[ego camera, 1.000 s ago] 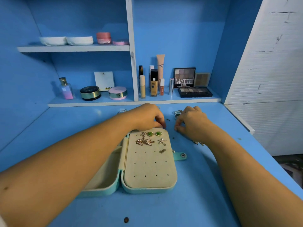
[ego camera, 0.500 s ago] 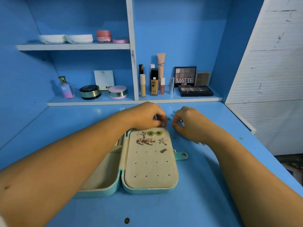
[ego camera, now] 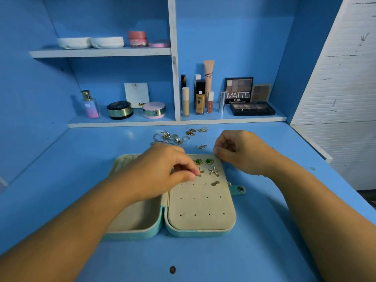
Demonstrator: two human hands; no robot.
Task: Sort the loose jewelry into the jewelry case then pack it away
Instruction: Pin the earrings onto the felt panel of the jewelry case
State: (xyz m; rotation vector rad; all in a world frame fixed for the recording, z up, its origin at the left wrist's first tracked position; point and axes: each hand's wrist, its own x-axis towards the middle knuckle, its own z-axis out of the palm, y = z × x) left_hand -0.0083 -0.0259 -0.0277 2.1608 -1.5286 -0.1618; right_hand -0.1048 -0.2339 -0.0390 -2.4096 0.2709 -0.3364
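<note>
Head view, straight down onto the action. Down on the open jewelry case with the left hand, thumb and forefinger pinched on a gold earring, right at the holed beige panel of the case's right half.

Just past those fingertips, pinned in the panel: two green earrings, a starfish earring and, a touch nearer, a small gold piece. Under the left wrist, the case's tray half, lined beige.

Over to the right hand: up at the panel's far right corner, fingers curled in, thumb and forefinger tips close together. Cannot tell whether pinching anything.

Between the two hands and a little beyond, a lone stud on the blue table. Farther out beyond the left hand, a tangle of silver rings. Beyond the gap between the hands, loose gold earrings.

Below the right wrist, the case's teal snap tab, flat on the table. Well beyond both hands, a shelf of cosmetics.
</note>
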